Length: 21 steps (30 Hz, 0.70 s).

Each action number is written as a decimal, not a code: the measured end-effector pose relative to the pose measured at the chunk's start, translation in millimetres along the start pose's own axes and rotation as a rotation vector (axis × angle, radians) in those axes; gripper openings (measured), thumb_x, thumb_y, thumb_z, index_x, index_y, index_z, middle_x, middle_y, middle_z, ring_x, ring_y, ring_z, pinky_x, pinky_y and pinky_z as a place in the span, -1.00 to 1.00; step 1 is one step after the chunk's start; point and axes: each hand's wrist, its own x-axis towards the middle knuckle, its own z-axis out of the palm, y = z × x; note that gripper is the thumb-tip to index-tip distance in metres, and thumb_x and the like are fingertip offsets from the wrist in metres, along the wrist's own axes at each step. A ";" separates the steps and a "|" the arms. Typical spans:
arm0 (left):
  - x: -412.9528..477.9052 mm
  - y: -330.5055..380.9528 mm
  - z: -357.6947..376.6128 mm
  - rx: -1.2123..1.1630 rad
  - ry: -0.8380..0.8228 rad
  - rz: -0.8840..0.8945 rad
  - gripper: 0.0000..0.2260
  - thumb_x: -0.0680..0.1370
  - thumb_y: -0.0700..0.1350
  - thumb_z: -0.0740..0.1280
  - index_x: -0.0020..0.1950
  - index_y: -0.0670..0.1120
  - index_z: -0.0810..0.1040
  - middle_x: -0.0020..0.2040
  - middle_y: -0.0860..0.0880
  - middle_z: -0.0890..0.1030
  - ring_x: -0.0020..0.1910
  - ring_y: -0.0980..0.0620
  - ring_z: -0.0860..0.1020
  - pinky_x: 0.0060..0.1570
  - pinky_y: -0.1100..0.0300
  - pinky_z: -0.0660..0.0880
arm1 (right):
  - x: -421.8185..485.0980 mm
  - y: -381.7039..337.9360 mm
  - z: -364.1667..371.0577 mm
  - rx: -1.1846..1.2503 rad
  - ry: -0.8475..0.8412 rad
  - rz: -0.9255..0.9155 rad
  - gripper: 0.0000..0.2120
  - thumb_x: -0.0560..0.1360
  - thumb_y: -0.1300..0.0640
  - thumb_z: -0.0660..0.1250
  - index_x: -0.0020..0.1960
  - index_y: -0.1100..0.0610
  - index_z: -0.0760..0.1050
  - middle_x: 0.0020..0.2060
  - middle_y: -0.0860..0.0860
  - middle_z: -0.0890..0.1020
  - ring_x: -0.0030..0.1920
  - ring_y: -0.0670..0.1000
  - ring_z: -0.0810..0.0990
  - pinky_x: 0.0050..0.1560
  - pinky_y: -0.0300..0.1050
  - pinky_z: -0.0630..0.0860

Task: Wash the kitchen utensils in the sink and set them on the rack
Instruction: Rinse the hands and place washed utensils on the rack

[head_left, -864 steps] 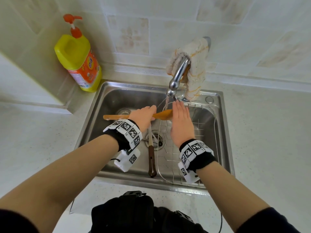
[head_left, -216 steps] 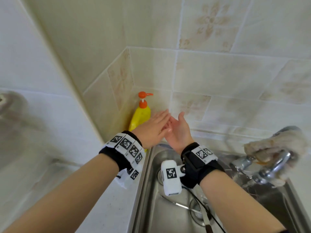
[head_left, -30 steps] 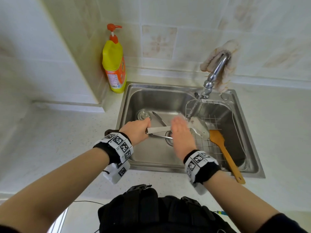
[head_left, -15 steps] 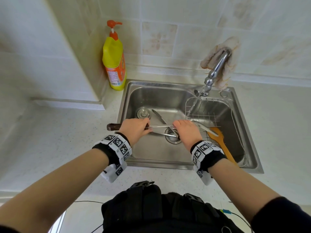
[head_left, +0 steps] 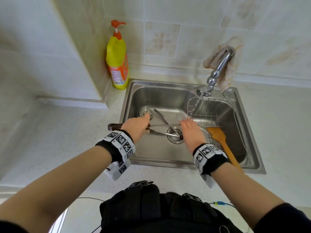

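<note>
Sideways, left hand (head_left: 137, 127) grips spatula (head_left: 165, 125) under right hand (head_left: 191, 133).

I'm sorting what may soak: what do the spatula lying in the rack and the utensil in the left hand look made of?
The spatula looks like wood: matte orange-brown, no shine. The utensil gripped by the left hand seems steel along its shaft, silver and reflective; its handle is dark brown and slightly glossy, wood or plastic, I cannot tell.
</note>
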 end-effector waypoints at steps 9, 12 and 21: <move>10.5 5.2 -17.3 -0.132 -0.126 0.044 -0.64 0.47 0.07 0.37 0.14 -0.10 0.43 0.06 -0.05 0.56 0.02 -0.04 0.54 0.03 0.09 0.49 | 18.2 -24.0 -12.6 0.100 -0.074 -0.208 -0.79 0.63 0.10 0.06 0.10 0.16 0.42 0.00 0.08 0.59 0.01 0.12 0.57 -0.02 -0.06 0.43; 11.5 13.7 -19.3 0.151 -0.075 0.131 -0.65 0.54 0.08 0.26 0.21 -0.11 0.44 0.14 -0.05 0.49 0.11 -0.04 0.50 0.03 0.09 0.46 | 18.8 -5.7 -8.7 0.145 -0.239 -0.150 -0.82 0.60 0.11 0.04 -0.08 0.08 0.39 -0.15 0.05 0.59 -0.09 0.14 0.60 0.01 0.04 0.52; 20.6 26.1 -23.0 0.058 0.013 0.055 -0.79 0.53 0.10 0.25 -0.01 -0.01 0.52 -0.11 -0.02 0.61 -0.13 -0.06 0.60 -0.20 0.15 0.42 | -1.0 -23.9 -0.4 0.194 0.085 -0.268 -0.36 0.48 0.39 0.14 0.52 0.21 0.02 0.50 0.08 0.12 0.48 0.09 0.13 0.47 -0.14 -0.01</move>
